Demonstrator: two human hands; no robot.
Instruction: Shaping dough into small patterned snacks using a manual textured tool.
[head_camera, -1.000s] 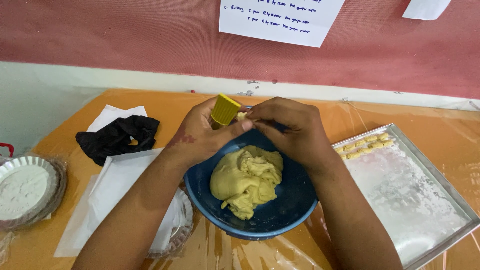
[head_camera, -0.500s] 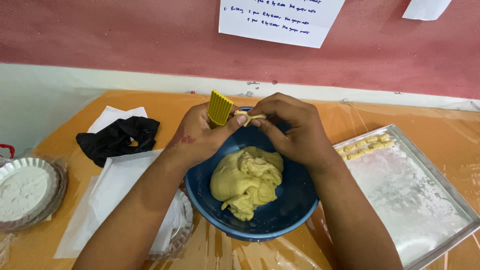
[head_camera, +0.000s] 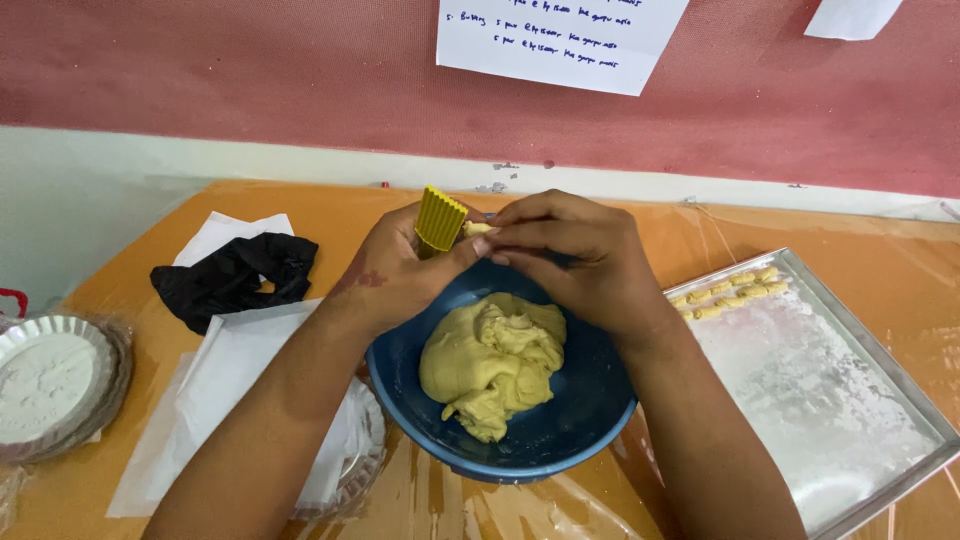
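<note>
Above one blue bowl (head_camera: 560, 440): left hand (head_camera: 400, 270) fingers grip one yellow ridged board (head_camera: 440, 220); right hand (head_camera: 575, 255) fingers pinch one dough piece (head_camera: 478, 229).

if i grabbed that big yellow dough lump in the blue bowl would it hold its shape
Probably not: the dough lump looks soft and folded, so it would likely sag and dent. Its matte surface suggests tacky, not slippery. It slumps against the blue bowl, so unlikely to roll.

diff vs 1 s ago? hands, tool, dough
The left hand has tilted the yellow ridged tool more upright, ridges now facing the camera. The right hand still presses a small dough piece against it. Blue bowl, dough lump and tray unchanged.
</note>
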